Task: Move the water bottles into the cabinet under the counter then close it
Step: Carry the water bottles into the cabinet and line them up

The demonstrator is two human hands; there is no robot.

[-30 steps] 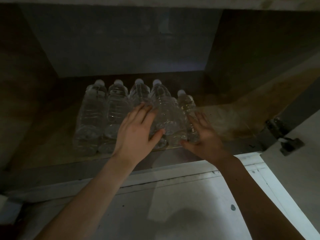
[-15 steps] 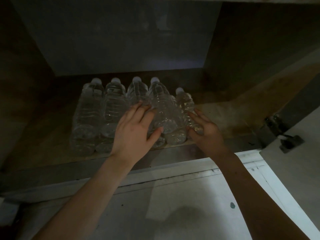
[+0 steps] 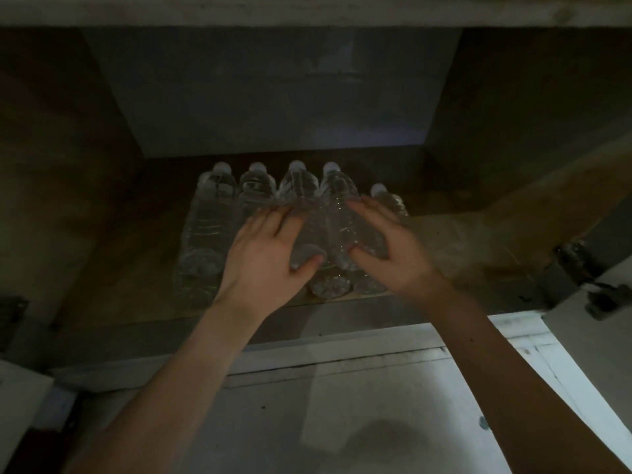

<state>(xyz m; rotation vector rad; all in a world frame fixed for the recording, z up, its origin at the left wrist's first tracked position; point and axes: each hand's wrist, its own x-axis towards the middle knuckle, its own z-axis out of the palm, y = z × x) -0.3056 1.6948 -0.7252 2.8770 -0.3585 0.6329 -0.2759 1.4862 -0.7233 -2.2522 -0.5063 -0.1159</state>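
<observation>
Several clear water bottles point(image 3: 208, 227) lie side by side on the cabinet floor point(image 3: 461, 241), white caps pointing to the back wall. My left hand point(image 3: 266, 258) lies over the third bottle point(image 3: 297, 189), fingers spread on top and thumb curled round its base. My right hand point(image 3: 390, 248) covers the fourth bottle point(image 3: 338, 213), thumb on its near part and fingers reaching towards the shorter fifth bottle point(image 3: 386, 196) at the right end. The bottles' near ends sit close to the cabinet's front edge.
The cabinet is dark and open, with bare floor to the right of the bottles. The open door point(image 3: 608, 354) and its metal hinge point(image 3: 602, 295) are at the right. Another hinge point(image 3: 13, 316) shows at the left edge. A pale floor point(image 3: 342, 422) lies below my arms.
My right hand has moved left from beside the fifth bottle onto the fourth one, close to my left hand. My left hand has stayed on the third bottle.
</observation>
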